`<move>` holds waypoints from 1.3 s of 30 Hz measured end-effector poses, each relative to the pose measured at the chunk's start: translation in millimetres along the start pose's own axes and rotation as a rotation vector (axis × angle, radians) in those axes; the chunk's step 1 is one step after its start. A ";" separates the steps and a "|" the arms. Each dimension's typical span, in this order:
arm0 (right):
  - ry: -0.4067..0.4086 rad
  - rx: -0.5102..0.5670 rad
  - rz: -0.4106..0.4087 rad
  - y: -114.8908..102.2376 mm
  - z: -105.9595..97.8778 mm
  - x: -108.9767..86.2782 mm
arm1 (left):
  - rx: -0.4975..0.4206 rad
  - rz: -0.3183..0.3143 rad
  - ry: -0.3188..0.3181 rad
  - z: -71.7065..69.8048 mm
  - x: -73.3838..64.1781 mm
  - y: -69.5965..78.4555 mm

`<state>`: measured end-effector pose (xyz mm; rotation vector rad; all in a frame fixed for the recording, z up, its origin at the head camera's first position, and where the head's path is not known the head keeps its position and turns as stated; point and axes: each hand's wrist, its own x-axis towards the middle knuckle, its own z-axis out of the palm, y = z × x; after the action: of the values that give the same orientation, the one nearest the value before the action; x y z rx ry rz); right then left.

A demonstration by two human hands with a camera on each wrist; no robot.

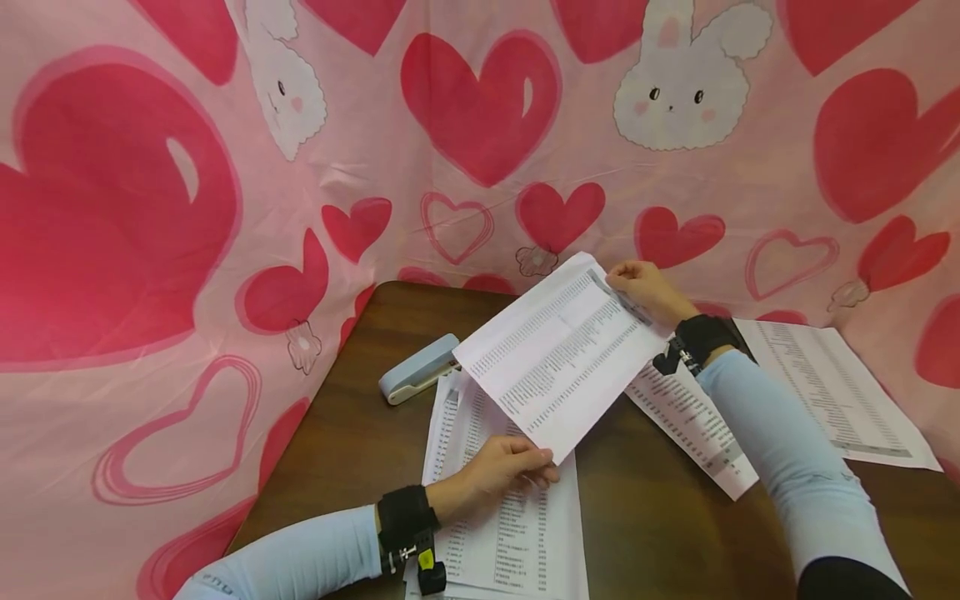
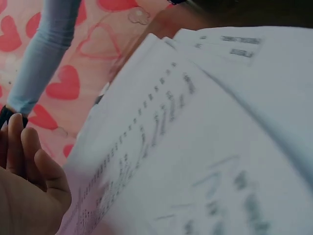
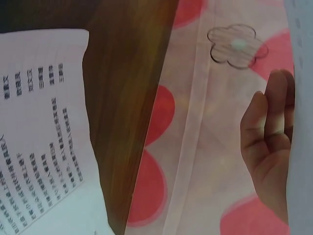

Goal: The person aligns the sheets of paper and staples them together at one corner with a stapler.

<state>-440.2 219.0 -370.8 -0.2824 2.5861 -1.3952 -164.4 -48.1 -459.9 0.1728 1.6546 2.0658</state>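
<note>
A printed paper sheet (image 1: 562, 350) is held up at a slant over the table, between both hands. My left hand (image 1: 506, 467) pinches its lower corner between thumb and fingers. At the upper right corner, my right hand (image 1: 648, 287) grips the edge. Below the sheet lies a pile of printed papers (image 1: 517, 546), partly covered by the left hand and forearm. In the left wrist view, curled fingers of the left hand (image 2: 36, 191) show beside the printed pages. The right wrist view has the right hand (image 3: 266, 147) partly hidden behind the sheet's edge (image 3: 301, 147).
A light blue stapler (image 1: 420, 368) lies left of the raised sheet on the brown wooden table (image 1: 345, 433). Another printed sheet (image 1: 697, 421) lies beneath the right forearm, with more printed paper (image 1: 832, 392) at the far right. A pink heart-patterned cloth (image 1: 480, 108) hangs behind.
</note>
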 end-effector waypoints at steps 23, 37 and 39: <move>-0.314 -0.247 -0.375 -56.2 64.2 9.9 | 0.043 -0.148 -0.197 46.1 -29.6 -17.8; -0.477 -0.319 -0.427 -54.5 126.8 -0.8 | 0.128 -0.087 -0.189 57.9 -49.7 -27.7; -0.496 -0.335 -0.428 -53.1 134.9 -3.2 | 0.138 -0.090 -0.210 59.5 -51.2 -28.6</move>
<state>-398.7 82.9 -398.8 -1.1293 2.3889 -0.8248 -88.2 -13.9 -461.4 0.3429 1.6437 1.8012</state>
